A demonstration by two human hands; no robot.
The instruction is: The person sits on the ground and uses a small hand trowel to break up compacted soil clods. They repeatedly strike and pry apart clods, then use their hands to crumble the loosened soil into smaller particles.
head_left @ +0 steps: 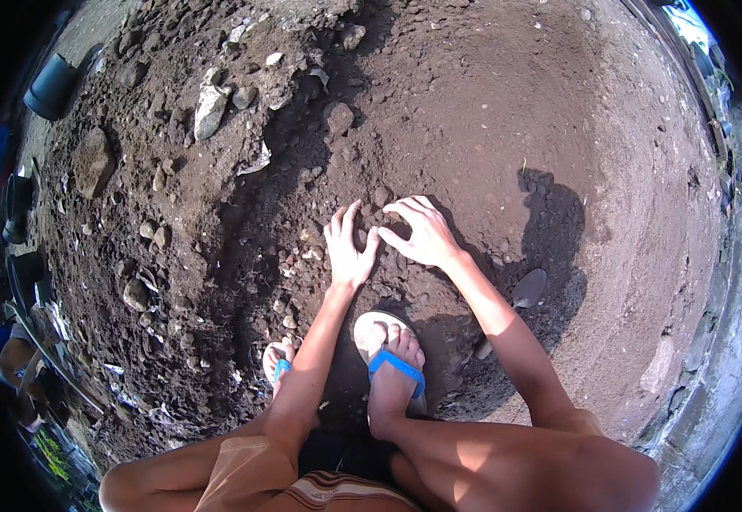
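Observation:
My left hand (350, 249) rests on loose, clumped soil (371, 224) with its fingers spread and the thumb pointing toward the other hand. Right beside it, my right hand (426, 235) is bent over the same soil, fingers curved and thumb apart, with a gap between them. The thumbs nearly meet. Neither hand visibly holds anything. Small dark clods (382, 196) lie just beyond the fingertips. To the right, a grey rounded blade like a trowel's (529, 288) lies in the shadow; its handle cannot be made out.
A raised bank of stony soil (192, 222) runs along the left, with a long pale stone (211, 111) and a brown rock (94, 162). Dark pots (50, 87) stand at the left rim. My blue-strapped flip-flops (397, 367) are close below my hands. A concrete edge (721, 392) borders the right.

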